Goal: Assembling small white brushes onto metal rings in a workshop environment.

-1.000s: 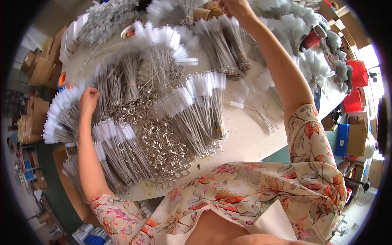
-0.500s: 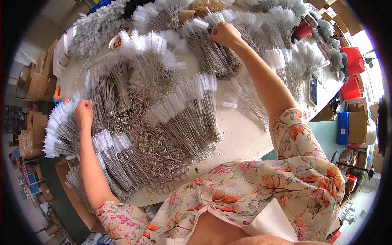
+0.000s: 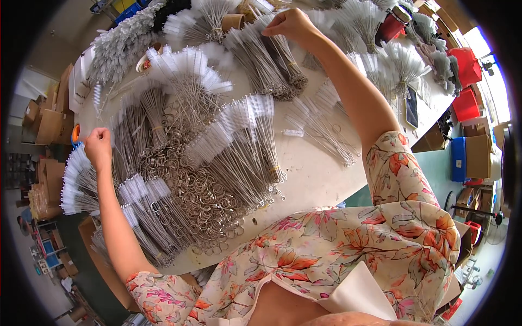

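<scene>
Steel-grey metal makes up the one ring heap we use as landmark: glinting loops, overlapping past counting.

Head view: two hands. Left hand, left of and beyond the ring heap: we see thumb and fingers pinched on the thin wire stem of one brush, whose white, ridged, cylindrical bristle head stands beyond the hand. Right hand, right of and well beyond the heap: fingertips drawn together beside one wire bundle; we cannot tell whether they grasp anything.

We also count, relative to the heap: one bristly white brush fan, left; one hollow brown cardboard tube, beyond; one flat dark phone, well right; two red bins, farther right.
</scene>
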Tool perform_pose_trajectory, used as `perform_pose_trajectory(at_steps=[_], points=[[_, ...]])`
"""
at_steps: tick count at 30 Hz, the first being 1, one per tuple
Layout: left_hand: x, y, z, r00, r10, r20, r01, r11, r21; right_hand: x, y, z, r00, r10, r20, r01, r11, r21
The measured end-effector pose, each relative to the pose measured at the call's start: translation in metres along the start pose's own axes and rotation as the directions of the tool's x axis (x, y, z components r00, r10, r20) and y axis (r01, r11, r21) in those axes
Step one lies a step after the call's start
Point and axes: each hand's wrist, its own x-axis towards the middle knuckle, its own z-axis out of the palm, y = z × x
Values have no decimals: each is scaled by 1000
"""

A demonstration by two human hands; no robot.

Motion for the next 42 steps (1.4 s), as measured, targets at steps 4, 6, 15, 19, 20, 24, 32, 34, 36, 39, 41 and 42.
perform_pose_trajectory(at_steps=[4, 6, 15, 19, 20, 24, 32, 34, 36, 39, 41, 42], points=[[19, -47, -1, 976, -191, -106, 111, 851, -513, 16, -8, -15, 985, -157, -69, 155, 987, -44], [12, -15, -17, 941, -335, 57, 288, 698, -656, 29, 2, -46, 989, -44, -140, 39, 998, -39], [-90, 62, -96, 905, -272, 328, 420, 438, -795, 90, 181, -116, 987, 104, 120, -30, 865, -502], [-128, 71, -105, 862, -304, 405, 502, 399, -768, 74, 151, -83, 849, 520, -97, -482, 684, -548], [-133, 71, -103, 862, -293, 414, 503, 393, -770, 79, 158, -80, 833, 535, -143, -502, 620, -603], [-153, 78, -106, 860, -296, 415, 495, 290, -819, 69, 149, -91, 827, 522, -208, -560, 738, -377], [-169, 156, -92, 922, -93, 376, 385, 334, -860, 7, 15, -140, 834, -257, -488, 234, 966, -109], [-175, 204, -91, 923, 7, 384, 360, 329, -873, -47, -32, -110, 889, -211, -407, 295, 943, 156], [-182, 235, -79, 951, 141, 276, 225, 301, -927, -99, -72, -72, 987, -121, -105, 160, 707, 688], [-191, 288, -66, 958, 216, 186, 117, 298, -947, -167, -85, -27, 946, -280, 161, -36, 405, 913], [-200, 302, -42, 946, 261, 191, 130, 235, -963, -217, -98, -4, 836, -368, 406, -264, 379, 887], [-205, 304, -35, 947, 253, 197, 136, 239, -961, -235, -98, 4, 872, -297, 388, -185, 535, 824]])
